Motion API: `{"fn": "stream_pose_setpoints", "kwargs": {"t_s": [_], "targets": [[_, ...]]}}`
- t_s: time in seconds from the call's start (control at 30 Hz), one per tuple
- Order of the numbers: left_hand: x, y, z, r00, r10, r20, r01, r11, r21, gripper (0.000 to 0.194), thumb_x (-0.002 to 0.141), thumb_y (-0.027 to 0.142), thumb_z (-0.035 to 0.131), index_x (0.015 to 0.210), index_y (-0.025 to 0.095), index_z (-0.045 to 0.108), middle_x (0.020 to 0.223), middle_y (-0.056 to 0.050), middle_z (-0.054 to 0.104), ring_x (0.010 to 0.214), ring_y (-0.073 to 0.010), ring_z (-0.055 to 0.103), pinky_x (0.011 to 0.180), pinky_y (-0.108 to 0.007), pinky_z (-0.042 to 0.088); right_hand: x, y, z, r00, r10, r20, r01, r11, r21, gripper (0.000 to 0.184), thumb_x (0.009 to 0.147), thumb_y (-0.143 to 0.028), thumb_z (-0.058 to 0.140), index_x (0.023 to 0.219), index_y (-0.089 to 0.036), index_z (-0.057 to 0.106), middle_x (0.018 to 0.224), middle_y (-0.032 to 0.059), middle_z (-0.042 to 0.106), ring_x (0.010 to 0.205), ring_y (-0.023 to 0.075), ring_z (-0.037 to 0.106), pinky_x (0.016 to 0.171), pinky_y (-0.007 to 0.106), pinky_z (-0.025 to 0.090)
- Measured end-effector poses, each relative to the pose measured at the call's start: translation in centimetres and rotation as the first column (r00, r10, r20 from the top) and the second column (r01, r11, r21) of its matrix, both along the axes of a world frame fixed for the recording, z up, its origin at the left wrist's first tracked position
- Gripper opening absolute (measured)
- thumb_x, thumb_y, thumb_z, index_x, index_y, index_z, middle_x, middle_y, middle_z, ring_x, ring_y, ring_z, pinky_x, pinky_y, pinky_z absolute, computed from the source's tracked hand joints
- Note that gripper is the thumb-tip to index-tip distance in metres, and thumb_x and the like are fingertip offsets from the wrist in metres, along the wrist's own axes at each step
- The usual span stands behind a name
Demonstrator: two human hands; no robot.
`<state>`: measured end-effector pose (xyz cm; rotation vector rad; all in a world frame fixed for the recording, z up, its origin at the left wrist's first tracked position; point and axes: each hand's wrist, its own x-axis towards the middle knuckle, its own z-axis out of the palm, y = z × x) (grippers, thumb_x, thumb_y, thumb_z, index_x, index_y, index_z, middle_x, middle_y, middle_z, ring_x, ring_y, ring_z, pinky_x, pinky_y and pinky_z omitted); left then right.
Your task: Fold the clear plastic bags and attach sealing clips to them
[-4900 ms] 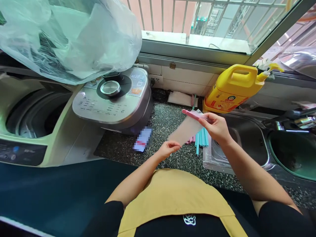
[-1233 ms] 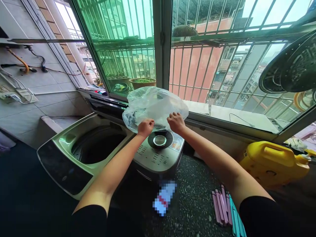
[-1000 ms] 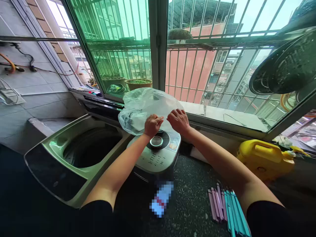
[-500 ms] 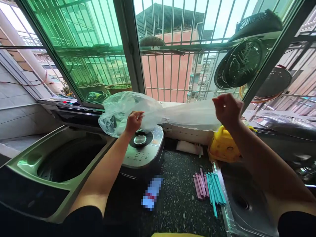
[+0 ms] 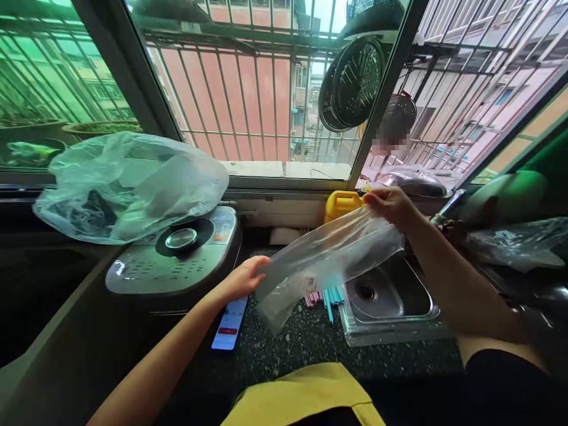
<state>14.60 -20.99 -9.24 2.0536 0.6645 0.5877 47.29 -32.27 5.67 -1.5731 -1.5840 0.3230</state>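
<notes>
With fingers of the right hand (image 5: 393,207) clamped on the upper end of a clear plastic bag (image 5: 328,248), and thumb and fingers of the left hand (image 5: 244,278) apparently pinched on its other end, holding it aslant above the left part of the sink (image 5: 399,325) and the counter (image 5: 293,355) beside it. Gripped at both ends, probably to spread the thin film and stop it folding on itself. Laid just left of the sink, partly hidden by the film: pink sticks (image 5: 313,299) and teal sticks (image 5: 329,300), grouped by colour, perhaps for easy telling apart. Farther left of the sink, a phone (image 5: 228,331), face up, likely for a readable screen, then a rice cooker (image 5: 173,272); behind the sink, a yellow jug (image 5: 341,204), perhaps out of the way there
</notes>
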Motion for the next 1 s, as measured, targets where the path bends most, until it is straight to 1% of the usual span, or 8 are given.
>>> {"fn": "stream_pose_setpoints", "kwargs": {"t_s": [0.07, 0.17, 0.3, 0.5, 0.6, 0.67, 0.83, 1.0], "targets": [[2.0, -1.8, -0.1, 0.997, -0.065, 0.042, 0.065, 0.998, -0.002, 0.050, 0.066, 0.036, 0.067, 0.112, 0.020, 0.059, 0.116, -0.010, 0.061, 0.104, -0.0237, 0.057, 0.091, -0.037, 0.045, -2.0, 0.0, -1.5, 0.991, 0.118, 0.067, -0.115, 0.992, -0.046, 0.060, 0.069, -0.073, 0.049, 0.048, -0.021, 0.031, 0.048, -0.0075, 0.023, 0.043, 0.0049, 0.020, 0.041, 0.023, 0.016], [6.2, -4.8, 1.5, 0.969, -0.108, 0.221, 0.109, 0.994, 0.005, 0.067, 0.063, 0.038, 0.073, 0.124, 0.020, 0.051, 0.124, -0.011, 0.057, 0.112, -0.0245, 0.053, 0.097, -0.038, 0.040, -5.5, 0.5, -3.5, 0.936, 0.322, 0.143, -0.311, 0.946, -0.091, 0.056, 0.077, -0.068, 0.044, 0.051, -0.019, 0.036, 0.049, -0.0071, 0.026, 0.046, 0.0055, 0.023, 0.044, 0.022, 0.020], [9.7, -6.8, 2.5, 0.896, 0.055, 0.440, 0.027, 0.984, -0.178, 0.032, 0.076, 0.047, 0.059, 0.079, 0.016, 0.064, 0.066, -0.001, 0.060, 0.064, -0.0130, 0.054, 0.062, -0.025, 0.045, -7.3, 1.0, -5.7, 0.861, 0.427, 0.277, -0.401, 0.904, -0.149, 0.043, 0.076, -0.057, 0.057, 0.063, -0.016, 0.050, 0.052, -0.0064, 0.037, 0.049, 0.0063, 0.030, 0.047, 0.021, 0.024], [7.4, -6.9, -0.3, 0.704, 0.406, 0.583, -0.055, 0.849, -0.525, 0.039, 0.067, 0.055, 0.066, 0.068, 0.017, 0.059, 0.058, 0.004, 0.050, 0.049, -0.0057, 0.041, 0.045, -0.017, 0.033, -4.3, -0.2, -8.9, 0.757, 0.489, 0.434, -0.377, 0.869, -0.320, 0.019, 0.078, -0.027, 0.056, 0.062, -0.017, 0.056, 0.073, 0.0049, 0.059, 0.070, 0.0138, 0.051, 0.065, 0.025, 0.039], [6.9, -8.1, -1.9, 0.610, 0.557, 0.564, -0.103, 0.761, -0.641, 0.042, 0.065, 0.059, 0.066, 0.066, 0.019, 0.052, 0.054, 0.005, 0.048, 0.044, -0.0052, 0.039, 0.040, -0.017, 0.030, -3.6, -1.5, -10.1, 0.786, 0.487, 0.380, -0.247, 0.812, -0.529, 0.006, 0.073, -0.021, 0.056, 0.070, -0.017, 0.060, 0.076, 0.0060, 0.064, 0.070, 0.0161, 0.055, 0.065, 0.027, 0.042], [7.3, -9.3, -2.8, 0.607, 0.579, 0.544, -0.112, 0.740, -0.663, 0.042, 0.068, 0.062, 0.061, 0.070, 0.021, 0.050, 0.053, 0.005, 0.051, 0.040, -0.0053, 0.037, 0.037, -0.018, 0.030, -3.6, -2.3, -10.6, 0.850, 0.456, 0.265, -0.202, 0.744, -0.637, 0.011, 0.075, -0.026, 0.055, 0.078, -0.017, 0.061, 0.074, 0.0053, 0.065, 0.066, 0.0164, 0.057, 0.062, 0.028, 0.043], [8.1, -11.5, -2.8, 0.694, 0.484, 0.533, -0.098, 0.797, -0.596, 0.039, 0.076, 0.061, 0.053, 0.080, 0.022, 0.046, 0.066, 0.001, 0.064, 0.038, -0.0073, 0.047, 0.038, -0.020, 0.037, -4.6, -3.5, -12.0, 0.928, 0.363, -0.081, -0.320, 0.669, -0.671, 0.039, 0.073, -0.042, 0.058, 0.102, -0.017, 0.061, 0.088, 0.0059, 0.069, 0.076, 0.0201, 0.061, 0.063, 0.029, 0.047], [6.5, -10.2, -2.2, 0.722, 0.478, 0.500, -0.255, 0.856, -0.450, 0.027, 0.085, 0.049, 0.047, 0.080, 0.022, 0.047, 0.056, 0.004, 0.059, 0.039, -0.0079, 0.048, 0.042, -0.020, 0.038, -4.6, -3.7, -12.9, 0.895, 0.397, 0.202, -0.093, 0.611, -0.786, 0.014, 0.070, -0.025, 0.053, 0.064, -0.017, 0.063, 0.062, 0.0022, 0.065, 0.057, 0.0163, 0.056, 0.053, 0.025, 0.039]]}}
